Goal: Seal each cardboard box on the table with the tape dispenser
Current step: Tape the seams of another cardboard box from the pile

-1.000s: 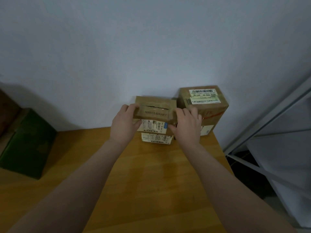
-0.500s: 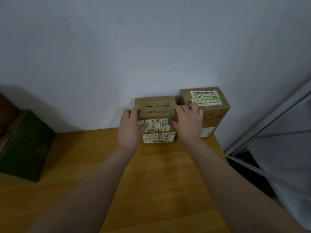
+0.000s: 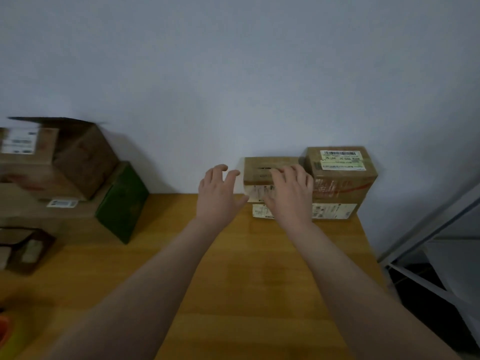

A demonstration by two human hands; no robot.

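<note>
- The left hand (image 3: 218,193) is open with its fingers spread. It holds nothing and is just left of the small box (image 3: 255,165), in the middle right of the frame.
- The right hand (image 3: 291,193) is open too, in front of that box. I cannot tell if it touches it.
- A taller box (image 3: 340,183) stands beside the small one, by the wall.
- More boxes (image 3: 52,172) wait at the middle left.
- I see no tape dispenser for sure. The orange blur (image 3: 4,331) at the lower left may be it.
- I think a good way is to pull one box onto the bare table (image 3: 259,268), press its flaps flat, then tape.
</note>
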